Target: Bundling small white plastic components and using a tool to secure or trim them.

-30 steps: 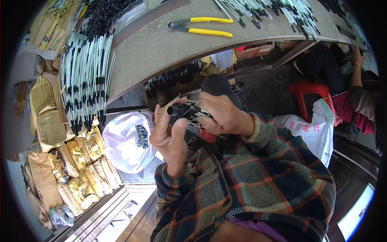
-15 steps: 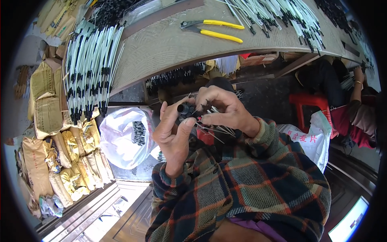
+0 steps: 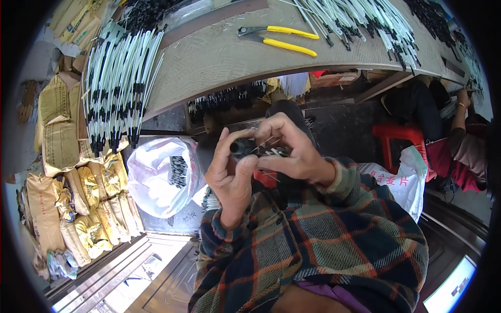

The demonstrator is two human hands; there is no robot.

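Note:
In front of my body, my left hand [image 3: 229, 182] is closed around a black, hollow round part [image 3: 239, 148], its open end facing left between thumb and fingers. My right hand [image 3: 295, 148] meets it from the other side, fingers curled over a small bunch of thin pale rods with black pieces [image 3: 272, 147]. The fingertips of both hands nearly touch, hiding how the rods and the round part meet. Something red [image 3: 265, 178] shows below the hands.
Yellow-handled cutters [image 3: 289, 47] lie on the bench [image 3: 209, 65], between bundles of white rods with black ends [image 3: 116, 96]. A white plastic bag [image 3: 156, 195] stands at left beside brown paper packages [image 3: 57, 148]. Right are a red stool [image 3: 383, 136], a white sack [image 3: 402, 180] and another person's arm [image 3: 460, 112].
My right fingers have drawn in around the rods, which stuck out fanned toward the lower right before and now show less. The left hand still holds the black round part.

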